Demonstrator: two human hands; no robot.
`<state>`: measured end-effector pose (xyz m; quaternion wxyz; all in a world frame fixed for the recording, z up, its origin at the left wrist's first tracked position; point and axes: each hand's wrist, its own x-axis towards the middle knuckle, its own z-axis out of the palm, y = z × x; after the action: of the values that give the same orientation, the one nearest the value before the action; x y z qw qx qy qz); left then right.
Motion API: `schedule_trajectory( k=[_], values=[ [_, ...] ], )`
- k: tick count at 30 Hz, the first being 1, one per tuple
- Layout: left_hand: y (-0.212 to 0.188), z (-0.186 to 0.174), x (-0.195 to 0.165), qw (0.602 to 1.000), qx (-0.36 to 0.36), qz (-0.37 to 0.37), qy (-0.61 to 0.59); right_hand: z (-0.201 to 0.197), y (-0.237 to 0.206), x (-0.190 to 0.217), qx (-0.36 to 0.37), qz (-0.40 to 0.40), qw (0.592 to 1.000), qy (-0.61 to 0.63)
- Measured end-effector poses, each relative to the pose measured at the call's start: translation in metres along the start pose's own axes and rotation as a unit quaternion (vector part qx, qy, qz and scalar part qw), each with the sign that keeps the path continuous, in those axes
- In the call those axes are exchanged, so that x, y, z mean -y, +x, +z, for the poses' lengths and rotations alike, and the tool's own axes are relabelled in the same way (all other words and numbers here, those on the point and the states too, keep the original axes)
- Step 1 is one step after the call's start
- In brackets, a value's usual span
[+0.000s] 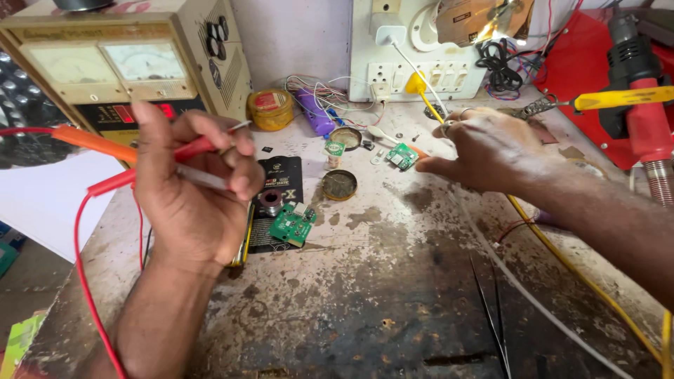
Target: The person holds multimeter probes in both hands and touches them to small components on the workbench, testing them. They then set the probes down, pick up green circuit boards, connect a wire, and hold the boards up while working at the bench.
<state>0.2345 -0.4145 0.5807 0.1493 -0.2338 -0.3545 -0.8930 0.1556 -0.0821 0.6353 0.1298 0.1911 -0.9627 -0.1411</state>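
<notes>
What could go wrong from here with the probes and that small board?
1. The left hand grips two red probes together; their tips may touch and short.
2. The right hand reaches for the small green board amid loose parts and an open tin; a knock could scatter them.
3. The yellow cable runs under the right forearm and might snag.

A yellow tin (270, 109) stands beyond the left grip. Black tweezers (491, 316) lie on the table (365, 295), nearer than both grips. A red heat gun (642, 91) stands right of the right grip.
</notes>
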Motion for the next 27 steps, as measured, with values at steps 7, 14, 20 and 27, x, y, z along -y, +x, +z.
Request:
schedule_trajectory(
  k=[7,14,20,27],
  values=[
    [-0.006,0.002,-0.005,0.996,0.048,-0.073,0.035,-0.020,-0.039,-0.005,0.038,-0.047,0.981,-0.186],
    [-0.004,0.015,-0.028,0.950,-0.052,-0.247,0.185,-0.022,-0.083,-0.021,0.033,-0.025,0.967,-0.252],
    [0.001,0.040,-0.049,0.859,-0.090,-0.372,0.339,0.006,-0.088,-0.054,-0.099,-0.022,0.963,-0.250],
    [0.000,0.065,-0.060,0.695,0.030,-0.482,0.533,0.020,-0.095,-0.080,-0.170,0.016,0.982,-0.078]
  ],
)
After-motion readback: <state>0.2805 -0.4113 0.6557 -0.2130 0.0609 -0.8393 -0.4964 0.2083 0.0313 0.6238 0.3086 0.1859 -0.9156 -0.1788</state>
